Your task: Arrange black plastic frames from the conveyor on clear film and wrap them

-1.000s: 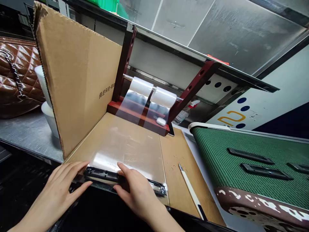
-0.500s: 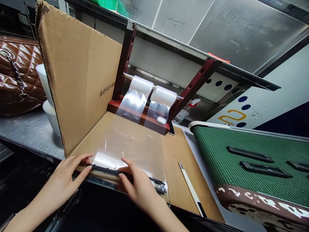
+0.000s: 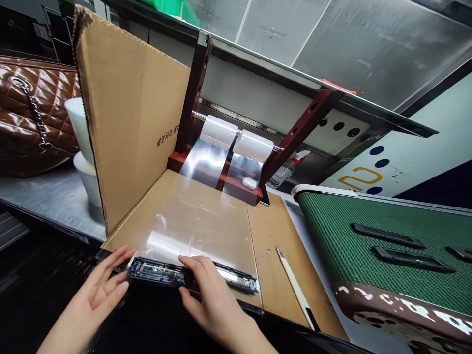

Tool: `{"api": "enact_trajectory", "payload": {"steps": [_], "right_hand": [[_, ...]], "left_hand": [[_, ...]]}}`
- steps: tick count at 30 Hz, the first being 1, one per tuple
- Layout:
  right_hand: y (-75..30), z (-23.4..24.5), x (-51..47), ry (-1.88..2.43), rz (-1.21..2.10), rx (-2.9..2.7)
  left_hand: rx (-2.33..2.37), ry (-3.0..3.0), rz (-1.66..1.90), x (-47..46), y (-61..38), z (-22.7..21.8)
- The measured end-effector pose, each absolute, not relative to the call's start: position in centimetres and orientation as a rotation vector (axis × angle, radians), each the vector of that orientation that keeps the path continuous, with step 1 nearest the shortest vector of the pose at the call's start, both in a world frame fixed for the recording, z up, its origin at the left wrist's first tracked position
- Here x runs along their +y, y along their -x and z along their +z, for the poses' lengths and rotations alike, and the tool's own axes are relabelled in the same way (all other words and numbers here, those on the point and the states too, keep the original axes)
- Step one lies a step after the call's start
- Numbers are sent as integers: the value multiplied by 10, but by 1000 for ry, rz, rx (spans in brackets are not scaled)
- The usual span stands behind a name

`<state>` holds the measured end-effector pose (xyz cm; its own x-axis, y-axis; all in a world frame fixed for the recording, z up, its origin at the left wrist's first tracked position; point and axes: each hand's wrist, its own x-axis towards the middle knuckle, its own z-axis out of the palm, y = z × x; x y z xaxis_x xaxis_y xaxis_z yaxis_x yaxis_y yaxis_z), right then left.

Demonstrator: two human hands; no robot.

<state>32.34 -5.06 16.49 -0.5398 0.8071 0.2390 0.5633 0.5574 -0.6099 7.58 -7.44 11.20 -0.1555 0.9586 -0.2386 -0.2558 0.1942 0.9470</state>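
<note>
A long, narrow black plastic frame lies along the near edge of the work surface, its clear, shiny middle facing up. My right hand grips it near the middle, with fingers over the far side and thumb at the near side. My left hand is at the frame's left end, fingers apart and slightly curled. A small white edge shows by its fingertips; whether they touch it I cannot tell. Clear film stretches over the cardboard beyond the frame, coming from two film rolls on a metal rod.
An upright cardboard sheet walls the left side. To the right lies a white craft knife. Further right, a green conveyor belt carries several black frames. White tubs and a brown quilted bag stand at left.
The black frame has tipped from its edge so its clear middle faces up. My left hand has let go of it and drawn back slightly left and down; my right hand stays on it.
</note>
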Motion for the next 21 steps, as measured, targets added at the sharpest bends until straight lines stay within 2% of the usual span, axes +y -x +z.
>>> {"api": "enact_trajectory", "payload": {"steps": [10, 21], "right_hand": [[-306, 170, -39, 1128, 586, -2239], [-312, 168, -45, 976, 431, -2185]], "left_hand": [[1256, -417, 1317, -67, -93, 140], [1142, -556, 1221, -76, -87, 124]]}}
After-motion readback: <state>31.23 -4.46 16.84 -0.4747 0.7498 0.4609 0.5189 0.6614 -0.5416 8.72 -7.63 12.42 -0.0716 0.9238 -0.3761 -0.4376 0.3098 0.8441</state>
